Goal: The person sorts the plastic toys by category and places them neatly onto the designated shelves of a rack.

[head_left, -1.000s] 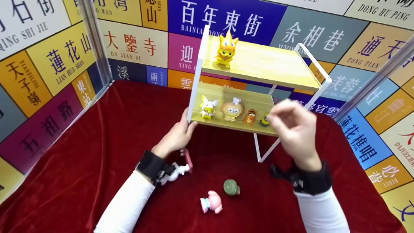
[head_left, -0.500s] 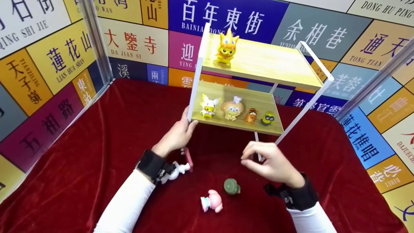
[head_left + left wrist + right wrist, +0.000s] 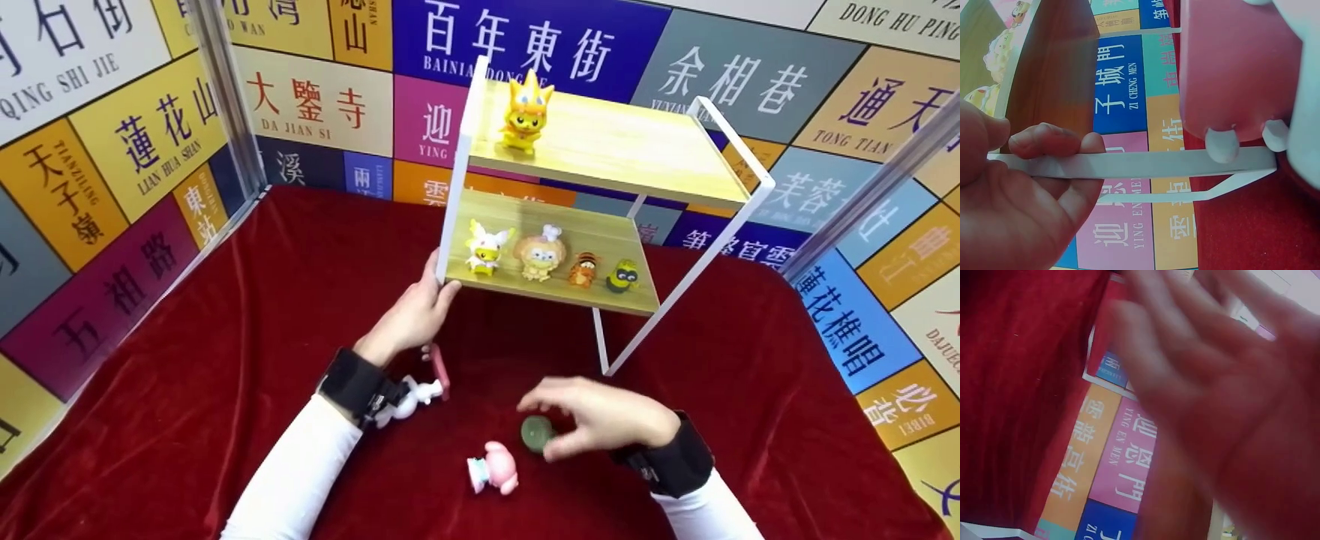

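The left hand hadn't budged, fingers and thumb wrapped round the white frame of the two-tier shelf, with the white rabbit figure lying just below its wrist. Half a second back the right hand was up by the shelf's front leg; it had dropped onto the red cloth, fingers loosely curved over the green round-headed figure, beside the pink figure. Looked like the green one was next up, though I couldn't tell if it was gripped yet.
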